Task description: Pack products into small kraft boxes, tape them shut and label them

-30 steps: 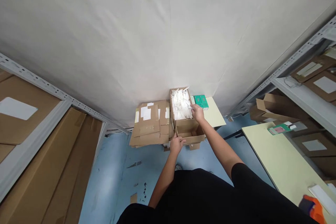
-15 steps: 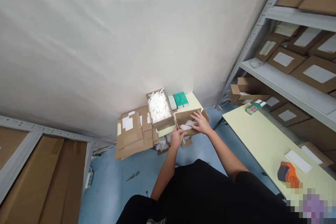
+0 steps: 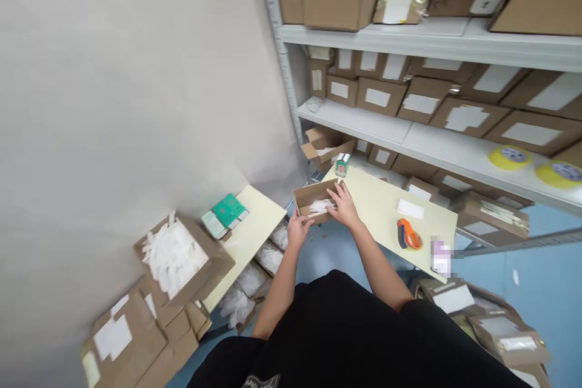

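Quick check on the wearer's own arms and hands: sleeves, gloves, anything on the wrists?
Black sleeves, short, part of a black top with a pale printed mark low in view. Forearms bare. Left hand and right hand ungloved; no watch, band or cable visible on either wrist.

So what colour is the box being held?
The box is brown, best seen in the head view.

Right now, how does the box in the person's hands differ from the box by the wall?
The held box has some white pieces low inside; the wall box holds a tall white heap. The left hand and right hand touch the held box; neither touches the wall box. Both are open, brown cardboard.
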Demonstrator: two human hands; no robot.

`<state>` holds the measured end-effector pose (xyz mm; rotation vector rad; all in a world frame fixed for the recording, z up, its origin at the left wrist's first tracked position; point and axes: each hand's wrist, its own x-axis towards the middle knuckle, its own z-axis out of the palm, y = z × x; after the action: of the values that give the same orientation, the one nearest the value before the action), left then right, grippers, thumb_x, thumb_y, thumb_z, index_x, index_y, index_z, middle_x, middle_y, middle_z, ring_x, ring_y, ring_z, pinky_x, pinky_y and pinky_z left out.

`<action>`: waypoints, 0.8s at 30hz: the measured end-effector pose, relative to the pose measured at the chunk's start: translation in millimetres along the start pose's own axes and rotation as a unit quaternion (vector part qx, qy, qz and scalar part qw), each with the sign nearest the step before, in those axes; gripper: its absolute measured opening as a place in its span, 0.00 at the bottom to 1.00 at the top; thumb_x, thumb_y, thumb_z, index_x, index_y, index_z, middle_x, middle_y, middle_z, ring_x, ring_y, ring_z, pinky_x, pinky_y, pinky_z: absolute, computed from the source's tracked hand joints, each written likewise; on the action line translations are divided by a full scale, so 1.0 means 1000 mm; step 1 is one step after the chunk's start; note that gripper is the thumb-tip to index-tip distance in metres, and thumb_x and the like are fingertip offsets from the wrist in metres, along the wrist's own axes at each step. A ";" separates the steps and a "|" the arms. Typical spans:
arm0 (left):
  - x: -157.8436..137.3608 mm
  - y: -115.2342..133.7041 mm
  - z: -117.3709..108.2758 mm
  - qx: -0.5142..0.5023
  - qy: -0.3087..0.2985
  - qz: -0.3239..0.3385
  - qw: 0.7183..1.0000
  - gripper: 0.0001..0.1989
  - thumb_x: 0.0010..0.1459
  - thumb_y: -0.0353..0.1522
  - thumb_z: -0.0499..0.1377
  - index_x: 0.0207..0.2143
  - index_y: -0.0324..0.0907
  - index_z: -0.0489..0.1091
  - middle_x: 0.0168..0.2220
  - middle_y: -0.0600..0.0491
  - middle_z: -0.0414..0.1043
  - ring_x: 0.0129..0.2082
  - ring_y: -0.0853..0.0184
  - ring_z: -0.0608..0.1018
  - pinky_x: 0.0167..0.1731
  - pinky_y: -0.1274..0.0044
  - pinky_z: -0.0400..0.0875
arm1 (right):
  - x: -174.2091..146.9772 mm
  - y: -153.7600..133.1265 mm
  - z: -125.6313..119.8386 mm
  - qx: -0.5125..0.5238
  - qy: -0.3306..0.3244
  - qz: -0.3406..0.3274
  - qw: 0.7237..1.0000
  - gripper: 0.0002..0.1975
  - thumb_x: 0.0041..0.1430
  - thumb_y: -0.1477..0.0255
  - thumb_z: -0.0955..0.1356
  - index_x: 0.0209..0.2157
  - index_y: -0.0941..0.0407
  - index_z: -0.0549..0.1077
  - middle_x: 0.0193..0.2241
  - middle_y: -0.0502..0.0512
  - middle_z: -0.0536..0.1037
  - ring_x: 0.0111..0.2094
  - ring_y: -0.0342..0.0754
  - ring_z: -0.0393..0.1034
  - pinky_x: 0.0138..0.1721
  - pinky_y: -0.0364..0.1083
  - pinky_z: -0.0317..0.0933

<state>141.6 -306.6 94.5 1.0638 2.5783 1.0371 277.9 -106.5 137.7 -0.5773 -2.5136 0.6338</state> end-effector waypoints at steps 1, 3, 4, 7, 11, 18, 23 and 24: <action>0.012 0.012 0.012 -0.003 -0.021 0.013 1.000 0.06 0.59 0.36 0.70 0.38 0.45 0.82 0.68 0.45 0.67 0.63 0.54 0.74 0.62 0.65 0.70 | -0.005 0.015 -0.009 -0.002 0.014 0.023 1.000 0.33 0.63 0.64 0.71 0.69 0.51 0.67 0.75 0.59 0.55 0.76 0.68 0.39 0.71 0.69 0.52; 0.033 0.034 0.034 -0.005 -0.066 0.040 0.997 0.06 0.59 0.35 0.70 0.38 0.44 0.82 0.68 0.45 0.66 0.64 0.53 0.73 0.62 0.65 0.70 | -0.017 0.044 -0.024 0.001 0.042 0.067 0.997 0.33 0.63 0.64 0.71 0.69 0.51 0.67 0.75 0.59 0.54 0.76 0.68 0.39 0.71 0.70 0.50; 0.043 0.043 0.045 -0.004 -0.086 0.053 0.995 0.06 0.59 0.35 0.70 0.39 0.44 0.82 0.68 0.45 0.66 0.65 0.53 0.73 0.62 0.65 0.70 | -0.024 0.057 -0.030 0.004 0.056 0.088 0.995 0.33 0.63 0.64 0.71 0.69 0.51 0.67 0.75 0.59 0.55 0.76 0.68 0.39 0.71 0.70 0.50; 0.071 0.064 0.077 0.002 -0.139 0.085 0.987 0.07 0.59 0.34 0.70 0.41 0.44 0.82 0.68 0.44 0.66 0.66 0.52 0.72 0.63 0.64 0.70 | -0.044 0.092 -0.046 0.010 0.095 0.146 0.985 0.33 0.64 0.64 0.70 0.69 0.51 0.66 0.74 0.61 0.55 0.76 0.68 0.40 0.71 0.71 0.50; 0.108 0.078 0.120 0.000 -0.207 0.121 0.971 0.07 0.57 0.32 0.71 0.40 0.45 0.82 0.69 0.44 0.65 0.68 0.52 0.70 0.64 0.64 0.69 | -0.063 0.123 -0.058 -0.010 0.131 0.214 0.968 0.32 0.65 0.64 0.69 0.69 0.51 0.66 0.74 0.62 0.56 0.75 0.66 0.45 0.71 0.69 0.51; 0.181 0.080 0.192 -0.028 -0.326 0.156 0.932 0.06 0.55 0.28 0.70 0.38 0.42 0.82 0.69 0.46 0.65 0.64 0.55 0.73 0.63 0.67 0.71 | -0.045 0.140 -0.051 -0.040 0.136 0.317 0.938 0.33 0.63 0.65 0.70 0.69 0.52 0.66 0.71 0.65 0.62 0.72 0.64 0.55 0.70 0.65 0.56; 0.220 0.075 0.218 0.004 -0.361 0.158 0.919 0.18 0.57 0.27 0.66 0.51 0.42 0.79 0.71 0.44 0.61 0.68 0.52 0.68 0.67 0.62 0.64 | -0.002 0.140 -0.037 -0.042 0.123 0.353 0.927 0.33 0.62 0.67 0.71 0.68 0.51 0.68 0.71 0.63 0.61 0.72 0.63 0.56 0.70 0.63 0.56; 0.226 0.073 0.219 0.009 -0.370 0.157 0.915 0.22 0.56 0.27 0.67 0.54 0.43 0.77 0.72 0.43 0.60 0.68 0.51 0.67 0.67 0.61 0.63 | 0.009 0.139 -0.033 -0.039 0.122 0.356 0.926 0.33 0.62 0.66 0.72 0.68 0.52 0.68 0.72 0.64 0.61 0.72 0.63 0.55 0.70 0.63 0.56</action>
<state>102.7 0.5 2.8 1.5410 1.8417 0.4991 327.0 20.5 93.0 -1.5307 -2.0623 0.6519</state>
